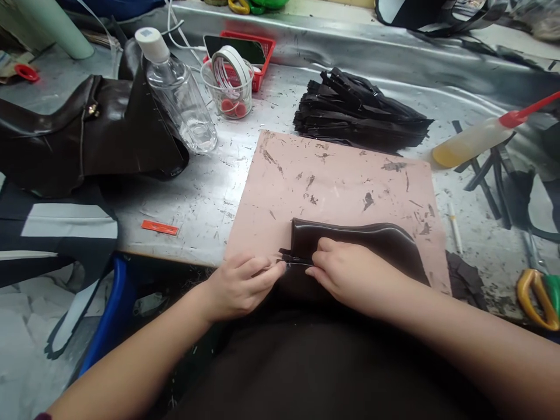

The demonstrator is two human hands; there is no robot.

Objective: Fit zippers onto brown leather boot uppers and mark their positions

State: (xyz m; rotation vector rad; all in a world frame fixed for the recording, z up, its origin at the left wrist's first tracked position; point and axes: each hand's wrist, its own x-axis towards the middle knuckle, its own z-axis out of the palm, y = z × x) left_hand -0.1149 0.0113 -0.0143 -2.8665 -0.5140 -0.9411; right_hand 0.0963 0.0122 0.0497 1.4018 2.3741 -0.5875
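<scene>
A dark brown leather boot shaft (371, 233) lies on a stained pink board (332, 169) at the bench's near edge. A dark zipper (295, 258) runs along the shaft's near edge, its loose end sticking out to the left. My left hand (242, 284) is closed, with thumb and fingertips pinching at that end. Just to the right, my right hand (350, 265) is closed on the zipper and leather edge, its fingers covering part of both. A thin light line spans the short gap between my fingertips.
Behind the board lies a bundle of black zippers (359, 111). A clear bottle (184, 99), a brown leather boot upper (105, 128) and a cup with tape rolls (227, 87) stand left. A red-tipped glue bottle (476, 140) and yellow-handled scissors (536, 297) lie right.
</scene>
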